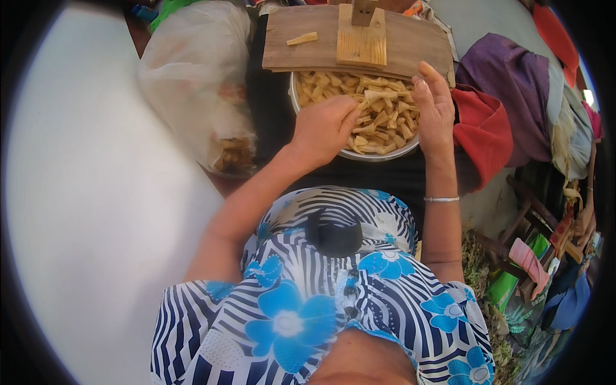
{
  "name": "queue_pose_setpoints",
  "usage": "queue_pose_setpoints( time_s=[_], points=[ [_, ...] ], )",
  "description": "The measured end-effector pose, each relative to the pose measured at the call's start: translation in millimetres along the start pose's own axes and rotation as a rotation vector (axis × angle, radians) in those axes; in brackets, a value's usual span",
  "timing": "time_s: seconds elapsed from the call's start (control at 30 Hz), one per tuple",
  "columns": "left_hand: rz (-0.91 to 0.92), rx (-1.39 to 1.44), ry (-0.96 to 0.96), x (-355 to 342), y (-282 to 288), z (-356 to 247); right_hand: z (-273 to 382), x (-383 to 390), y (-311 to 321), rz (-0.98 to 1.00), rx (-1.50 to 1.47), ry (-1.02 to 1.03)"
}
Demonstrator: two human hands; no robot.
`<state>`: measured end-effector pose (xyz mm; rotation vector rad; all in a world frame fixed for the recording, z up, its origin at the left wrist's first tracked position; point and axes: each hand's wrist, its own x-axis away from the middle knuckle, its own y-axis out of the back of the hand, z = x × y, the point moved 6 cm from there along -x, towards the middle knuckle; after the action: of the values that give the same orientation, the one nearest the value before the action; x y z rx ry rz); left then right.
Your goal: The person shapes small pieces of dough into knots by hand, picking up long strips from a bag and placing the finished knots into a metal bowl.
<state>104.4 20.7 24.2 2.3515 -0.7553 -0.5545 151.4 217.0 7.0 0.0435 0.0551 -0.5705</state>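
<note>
The bowl [385, 156] sits in front of the person, heaped with pale, twisted pieces [389, 125]. The left hand [324, 128] reaches over the left part of the heap, fingers curled; its grip is nearly closed, with a piece right at the fingertips, though I cannot tell whether it is held. The right hand [434, 112] is raised at the bowl's right edge, fingers up and partly bent; its grip is loosely open, and nothing shows in it. A bracelet [441, 199] rings the right wrist.

A wooden board [417, 48] lies across the bowl's far side, with an upright wooden block [364, 14] on a small plank [361, 48]. One stray piece [302, 39] lies on the board's left part. Left of the bowl stands a cloudy plastic bag [192, 77]; to the right are red cloth [481, 135] and purple cloth [504, 90].
</note>
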Motion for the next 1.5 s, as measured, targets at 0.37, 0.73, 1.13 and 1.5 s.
queue_pose_setpoints(
  time_s=[0.37,0.73,1.13,1.5],
  points=[
    [0.136,0.411,0.172,-66.3,16.1,41.0,3.4,-46.9,-35.3,0.485,0.030,-0.189],
    [0.113,0.303,0.333,-120.4,10.8,88.9,-24.4,-88.2,-58.8,0.209,0.440,0.203],
    [0.176,0.768,0.291,-68.5,-14.1,26.4,30.6,-30.2,-72.8,0.082,0.585,0.389],
    [0.259,0.306,0.201,-54.1,-9.9,59.1,7.6,54.4,-71.4,0.748,-0.214,-0.473]
  ],
)
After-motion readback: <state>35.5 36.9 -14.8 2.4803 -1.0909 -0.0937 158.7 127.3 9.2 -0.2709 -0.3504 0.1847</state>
